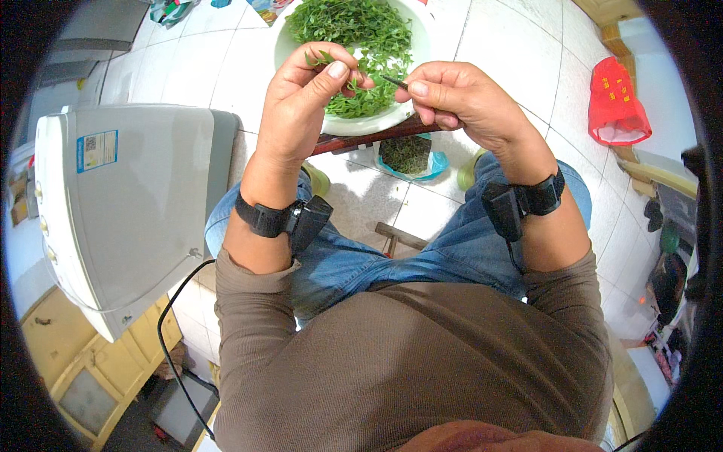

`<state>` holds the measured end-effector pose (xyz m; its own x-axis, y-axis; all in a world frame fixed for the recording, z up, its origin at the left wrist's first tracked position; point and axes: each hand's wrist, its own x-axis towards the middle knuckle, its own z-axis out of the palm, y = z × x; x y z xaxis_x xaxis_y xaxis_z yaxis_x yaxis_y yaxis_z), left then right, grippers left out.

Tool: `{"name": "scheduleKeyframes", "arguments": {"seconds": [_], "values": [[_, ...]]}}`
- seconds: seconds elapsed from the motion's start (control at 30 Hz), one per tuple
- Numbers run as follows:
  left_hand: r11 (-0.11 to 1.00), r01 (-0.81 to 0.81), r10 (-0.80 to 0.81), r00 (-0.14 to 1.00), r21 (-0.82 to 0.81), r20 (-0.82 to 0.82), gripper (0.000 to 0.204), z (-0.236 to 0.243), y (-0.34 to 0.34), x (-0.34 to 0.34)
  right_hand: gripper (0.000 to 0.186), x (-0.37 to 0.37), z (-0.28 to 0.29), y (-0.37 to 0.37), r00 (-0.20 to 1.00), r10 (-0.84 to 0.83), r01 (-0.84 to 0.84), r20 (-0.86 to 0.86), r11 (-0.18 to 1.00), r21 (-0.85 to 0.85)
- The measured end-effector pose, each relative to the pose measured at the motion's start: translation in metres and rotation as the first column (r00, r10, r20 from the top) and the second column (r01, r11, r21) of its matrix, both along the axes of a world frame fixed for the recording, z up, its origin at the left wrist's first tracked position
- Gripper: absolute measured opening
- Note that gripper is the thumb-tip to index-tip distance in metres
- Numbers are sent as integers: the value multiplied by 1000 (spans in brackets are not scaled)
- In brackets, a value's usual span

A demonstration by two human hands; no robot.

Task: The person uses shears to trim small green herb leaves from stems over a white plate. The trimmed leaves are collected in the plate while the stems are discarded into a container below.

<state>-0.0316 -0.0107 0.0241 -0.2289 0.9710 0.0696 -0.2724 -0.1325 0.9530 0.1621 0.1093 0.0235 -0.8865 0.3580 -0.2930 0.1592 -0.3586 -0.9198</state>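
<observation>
A large white basin (290, 45) of leafy green stems (346, 21) rests on a dark red support (354, 137) at the top centre. Over its near part, my left hand (305, 102) has fingers curled and pinched round a leafy green sprig (324, 56). Beside it, my right hand (459, 102) grips a small, dark, pointed object (393, 81) between thumb and forefinger, its tip toward the left hand among the leaves. Below the basin, a light blue bag (429, 166) holds finer, darker green plant bits (403, 154).
A white appliance (151, 196) stands close at my left, with a black cable (173, 294) and yellow cupboard (113, 361) below it. A red bag (617, 98) lies on the tiled floor (512, 30) at upper right. A small wooden piece (395, 235) lies between my legs.
</observation>
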Motion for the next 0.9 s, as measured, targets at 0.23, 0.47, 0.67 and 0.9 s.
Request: {"name": "scheduleKeyframes", "arguments": {"seconds": [0.23,0.47,0.67,0.9], "values": [[1000,19,-19,1000,1,4,13,-1,0,1,24,-1,-2,0,1000,-13,13,-8,1000,25],[1000,1,0,999,-13,51,13,-2,0,-2,24,-1,1,1,1000,13,-13,7,998,53],[999,-36,31,979,21,199,13,-4,2,-6,28,4,11,7,980,-74,82,-182,996,33],[995,24,-31,997,-97,-68,19,2,2,4,30,-4,4,9,932,-287,313,-221,945,92]]}}
